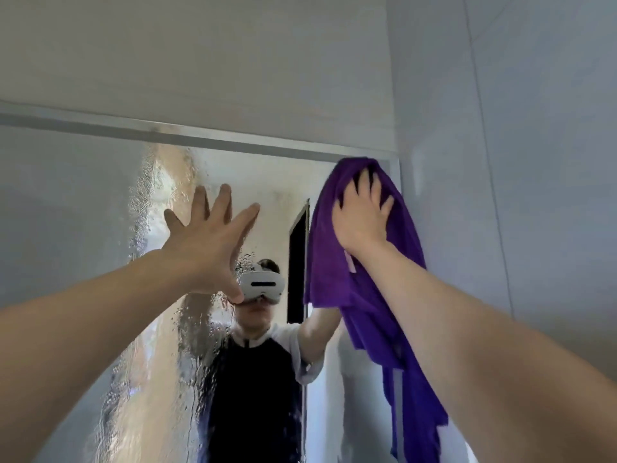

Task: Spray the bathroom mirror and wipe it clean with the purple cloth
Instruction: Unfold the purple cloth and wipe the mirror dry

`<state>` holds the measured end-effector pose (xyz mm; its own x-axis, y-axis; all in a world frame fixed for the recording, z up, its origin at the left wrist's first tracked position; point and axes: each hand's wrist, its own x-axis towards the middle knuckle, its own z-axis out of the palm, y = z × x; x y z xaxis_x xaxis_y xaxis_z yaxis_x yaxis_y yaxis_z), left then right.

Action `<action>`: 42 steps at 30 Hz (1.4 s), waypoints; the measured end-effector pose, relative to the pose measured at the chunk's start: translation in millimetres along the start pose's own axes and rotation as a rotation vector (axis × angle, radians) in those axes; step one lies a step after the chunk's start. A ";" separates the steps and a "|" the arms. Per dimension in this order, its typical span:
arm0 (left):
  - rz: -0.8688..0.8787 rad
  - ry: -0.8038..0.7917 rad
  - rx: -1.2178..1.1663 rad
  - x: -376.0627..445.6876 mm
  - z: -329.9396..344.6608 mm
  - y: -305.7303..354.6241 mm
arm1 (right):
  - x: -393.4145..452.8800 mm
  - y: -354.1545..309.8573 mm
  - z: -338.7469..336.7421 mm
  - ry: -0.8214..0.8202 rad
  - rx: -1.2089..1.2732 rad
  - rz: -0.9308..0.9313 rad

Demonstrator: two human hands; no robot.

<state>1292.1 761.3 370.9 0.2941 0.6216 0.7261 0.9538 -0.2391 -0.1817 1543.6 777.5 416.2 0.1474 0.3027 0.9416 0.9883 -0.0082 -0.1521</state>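
Wet mirror [100, 228]: right hand [362, 217] presses purple cloth [367, 315] with splayed fingers; left hand [207, 235] spread flat, empty.

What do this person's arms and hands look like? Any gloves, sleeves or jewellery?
Both forearms are bare, with no sleeve reaching them in the direct view. The left hand and right hand wear no gloves, and no rings or watch show. The mirror reflection shows a short white sleeve on a dark top.
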 end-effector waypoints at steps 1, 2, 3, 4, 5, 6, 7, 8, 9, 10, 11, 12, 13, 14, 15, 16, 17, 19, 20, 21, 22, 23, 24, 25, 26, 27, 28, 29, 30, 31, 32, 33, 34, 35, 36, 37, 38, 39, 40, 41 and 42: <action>0.000 -0.005 0.000 0.9 0.3 0.5 | 3.6 -12.5 1.6 0.005 -0.026 -0.043; -0.002 -0.003 0.002 1.6 0.7 1.0 | 2.9 -25.5 4.2 0.006 -0.055 -0.108; -0.006 0.003 0.006 2.1 1.2 1.7 | -2.5 -37.9 8.1 0.002 -0.075 -0.182; -0.011 0.014 0.011 2.3 1.6 2.5 | -11.8 -48.9 12.4 -0.004 -0.078 -0.255; -0.016 0.029 0.007 2.2 1.6 3.3 | -23.3 -56.8 16.7 -0.012 -0.069 -0.319; -0.018 0.044 -0.006 2.1 1.4 3.9 | -35.7 -60.8 20.4 -0.025 -0.053 -0.368; -0.018 0.052 -0.018 1.6 0.7 4.5 | -47.8 -60.1 23.3 -0.044 -0.033 -0.404; -0.019 0.047 -0.018 1.3 0.0 4.6 | -59.1 -55.1 25.4 -0.067 -0.012 -0.427; -0.019 0.027 -0.007 1.3 -1.0 4.7 | -68.7 -46.2 26.5 -0.087 0.007 -0.440; -0.020 0.002 0.004 1.2 -2.0 4.8 | -76.3 -34.6 27.3 -0.104 0.013 -0.444; -0.023 -0.018 0.011 1.0 -2.3 4.5 | -81.0 -21.6 26.8 -0.116 0.006 -0.436; -0.024 -0.028 0.017 0.8 -2.4 3.8 | -81.8 -8.8 25.1 -0.122 -0.011 -0.415; -0.023 -0.032 0.023 0.3 -2.7 3.0 | -78.7 3.2 22.2 -0.121 -0.029 -0.382; -0.018 -0.036 0.032 -0.4 -2.8 2.5 | -72.2 13.9 18.8 -0.115 -0.046 -0.335; -0.012 -0.041 0.036 -1.3 -3.3 1.8 | -63.2 22.1 14.5 -0.106 -0.060 -0.280; -0.007 -0.047 0.037 -1.9 -3.4 1.1 | -53.1 27.4 9.9 -0.093 -0.070 -0.224; 0.001 -0.053 0.037 -2.1 -3.6 0.8 | -42.6 30.9 5.3 -0.079 -0.075 -0.175; 0.014 -0.055 0.046 -0.6 -2.8 0.4 | -21.1 32.0 -2.5 -0.060 -0.067 -0.109; 0.018 -0.052 0.050 0.3 -2.4 0.2 | -10.0 29.9 -5.5 -0.063 -0.054 -0.086; 0.019 -0.050 0.049 0.4 -1.6 0.1 | 0.8 26.5 -9.5 -0.077 -0.039 -0.069; 0.020 -0.047 0.047 0.0 -0.6 0.0 | 12.0 22.1 -14.3 -0.095 -0.023 -0.059; 0.021 -0.044 0.045 0.1 0.1 -0.1 | 22.7 17.2 -20.3 -0.116 -0.009 -0.057; 0.023 -0.041 0.046 0.3 0.4 -0.4 | 32.2 11.9 -26.7 -0.142 0.005 -0.057; 0.026 -0.040 0.048 0.5 0.1 -0.4 | 39.4 6.7 -32.5 -0.169 0.015 -0.061; 0.027 -0.042 0.050 0.8 -0.3 -0.5 | 44.2 2.0 -36.4 -0.188 0.019 -0.071; 0.027 -0.043 0.052 1.0 -0.3 -0.5 | 46.5 -2.0 -37.6 -0.195 0.012 -0.086; 0.026 -0.042 0.050 1.2 0.1 -0.7 | 46.8 -6.4 -36.2 -0.193 -0.003 -0.105; 0.025 -0.041 0.044 1.5 0.4 -0.6 | 44.4 -11.5 -33.3 -0.183 -0.024 -0.129; 0.024 -0.042 0.038 1.6 0.8 -0.4 | 38.9 -17.0 -29.5 -0.169 -0.047 -0.160; 0.023 -0.043 0.033 1.5 1.2 -0.3 | 29.9 -23.3 -24.9 -0.155 -0.073 -0.200; 0.021 -0.043 0.030 1.9 1.3 -0.1 | 17.9 -29.5 -19.1 -0.143 -0.098 -0.250; 0.018 -0.042 0.028 2.2 1.7 0.4 | 2.0 -35.1 -12.6 -0.145 -0.116 -0.311; 0.014 -0.042 0.029 2.1 1.8 1.1 | -16.9 -39.0 -5.8 -0.160 -0.117 -0.378; 0.009 -0.043 0.032 1.9 1.9 1.6 | -37.6 -40.0 0.4 -0.179 -0.101 -0.443; 0.004 -0.045 0.035 1.7 1.9 1.8 | -57.2 -37.7 5.8 -0.193 -0.079 -0.496; 0.002 -0.049 0.034 1.8 1.5 2.0 | -73.0 -31.4 9.8 -0.198 -0.063 -0.526; 0.004 -0.057 0.027 1.9 0.8 2.6 | -83.4 -21.9 12.9 -0.199 -0.060 -0.527; 0.005 -0.064 0.019 1.8 0.0 2.7 | -87.7 -11.3 14.5 -0.198 -0.067 -0.500; 0.004 -0.067 0.014 1.4 -0.6 2.2 | -86.4 -0.9 13.8 -0.200 -0.074 -0.450; 0.002 -0.067 0.014 0.9 -0.8 1.6 | -81.2 8.2 11.6 -0.194 -0.083 -0.388; 0.003 -0.064 0.015 0.7 -0.6 1.1 | -72.7 16.6 9.2 -0.180 -0.091 -0.328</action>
<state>1293.3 761.0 371.6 0.2998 0.6671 0.6819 0.9536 -0.2300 -0.1942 1548.9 764.1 342.4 -0.1783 0.4655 0.8669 0.9824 0.0347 0.1834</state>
